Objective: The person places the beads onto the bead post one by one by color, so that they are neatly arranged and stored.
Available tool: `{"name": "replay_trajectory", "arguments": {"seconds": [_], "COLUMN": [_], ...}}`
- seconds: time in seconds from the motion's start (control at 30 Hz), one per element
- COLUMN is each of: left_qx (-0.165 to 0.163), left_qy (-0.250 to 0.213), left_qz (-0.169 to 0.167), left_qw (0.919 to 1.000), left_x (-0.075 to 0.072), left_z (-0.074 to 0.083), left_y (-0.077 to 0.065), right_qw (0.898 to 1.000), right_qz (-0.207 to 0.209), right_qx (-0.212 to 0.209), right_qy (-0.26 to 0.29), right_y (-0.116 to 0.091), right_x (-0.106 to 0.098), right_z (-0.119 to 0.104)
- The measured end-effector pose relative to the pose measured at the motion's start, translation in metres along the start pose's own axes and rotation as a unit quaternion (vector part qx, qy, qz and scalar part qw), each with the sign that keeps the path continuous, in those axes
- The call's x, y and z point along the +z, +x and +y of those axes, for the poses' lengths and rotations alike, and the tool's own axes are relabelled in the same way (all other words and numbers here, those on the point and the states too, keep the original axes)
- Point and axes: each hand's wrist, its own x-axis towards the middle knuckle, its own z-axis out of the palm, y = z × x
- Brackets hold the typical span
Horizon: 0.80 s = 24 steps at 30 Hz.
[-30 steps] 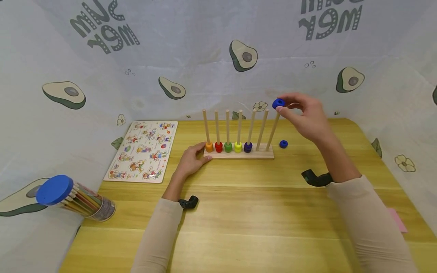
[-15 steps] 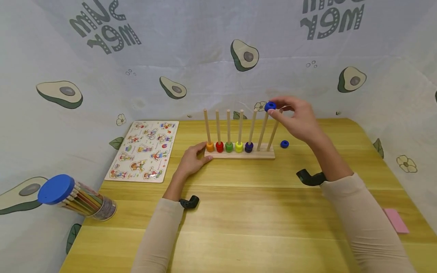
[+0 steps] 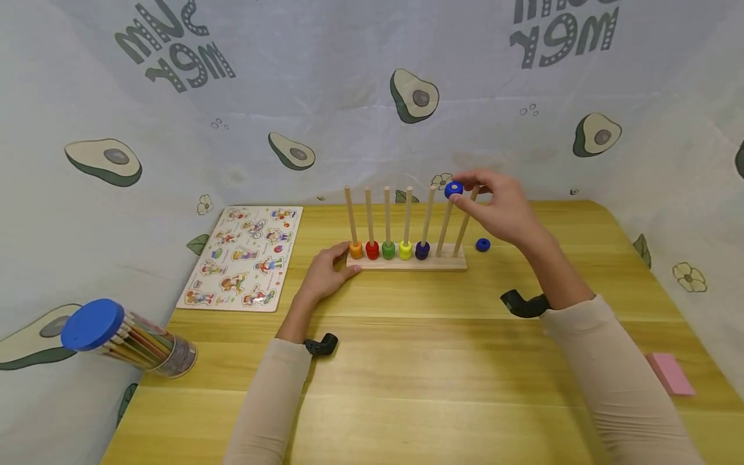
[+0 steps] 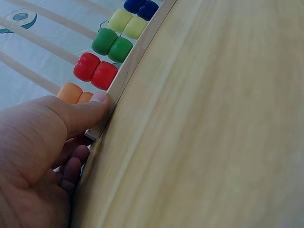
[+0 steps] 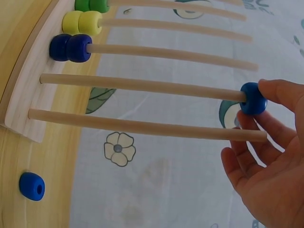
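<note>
A wooden peg rack with a row of upright pegs stands on the table. Its left end is gripped by my left hand, thumb on the front edge in the left wrist view. Pairs of orange, red, green, yellow and dark blue beads sit at the bottoms of the first pegs. My right hand pinches a blue bead at the top of the second peg from the right; the peg's tip is in its hole. The rightmost peg bears no bead and passes by my fingers.
Another blue bead lies on the table just right of the rack. A picture puzzle board lies to the left, near a blue-lidded tub of pencils. At the right edge is a pink block. A printed curtain hangs behind.
My right hand has moved left and slightly down with the blue bead, from over the rightmost peg onto the tip of the one beside it. My left hand has stayed on the rack.
</note>
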Motion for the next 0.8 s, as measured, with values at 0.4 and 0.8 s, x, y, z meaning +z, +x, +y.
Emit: {"name": "replay_trajectory", "arguments": {"seconds": [0.4,0.8], "left_qx": [-0.001,-0.015], "left_qy": [-0.007,-0.004], "left_qz": [0.005,0.002], "left_qw": [1.0,0.9999], "left_x": [0.002,0.0], "left_z": [0.001,0.003], "left_y": [0.005,0.007], "right_qw": [1.0,1.0], "right_qz": [-0.009,-0.021], "right_qx": [-0.005,-0.006], "right_qy": [0.004,0.011], "right_y": [0.008,0.012], "right_x": [-0.004,-0.006], "right_z": [0.007,0.009]}}
